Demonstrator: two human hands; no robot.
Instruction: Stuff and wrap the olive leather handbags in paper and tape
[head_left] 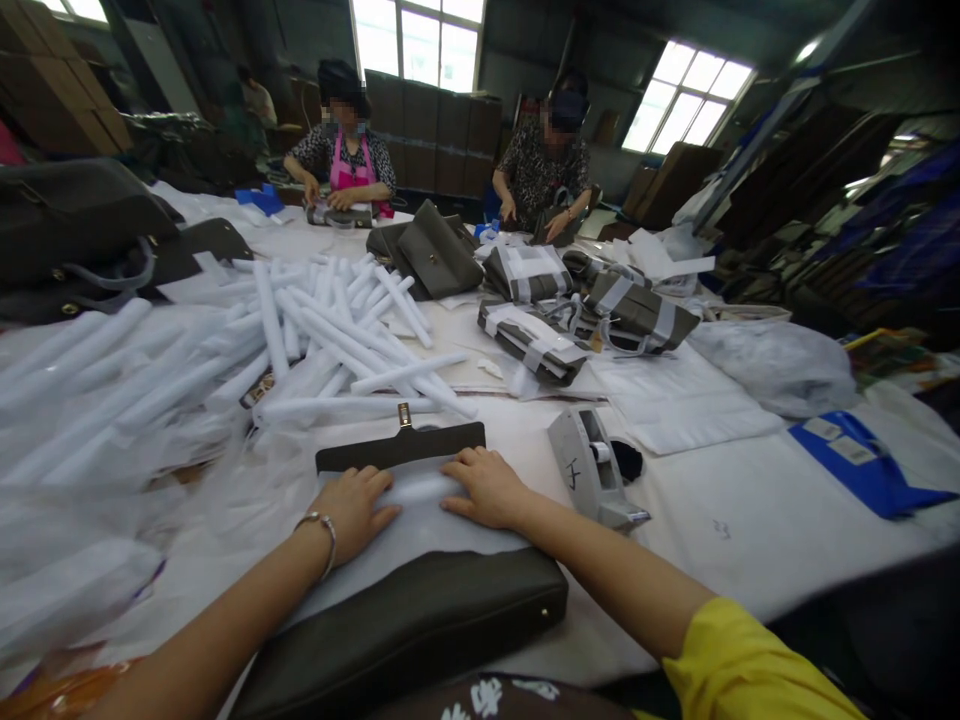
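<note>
A dark olive bag [420,620] lies in front of me, its flap [442,440] with a metal clasp [405,416] spread away from me. White sheet material [405,530] covers the area between flap and bag body, with a raised white roll [416,488] across it. My left hand [352,510] presses on the left part of the sheet, fingers spread, a bracelet at the wrist. My right hand [484,487] rests on the right part, fingers bent over the sheet near the roll's end. Whether either hand grips the sheet is unclear; both look laid flat.
White rolls [337,320] pile up at the back left. A grey tape dispenser [592,470] stands right of the bag. Wrapped bags [532,340] lie beyond, a blue item [862,460] at right. Two people work across the table.
</note>
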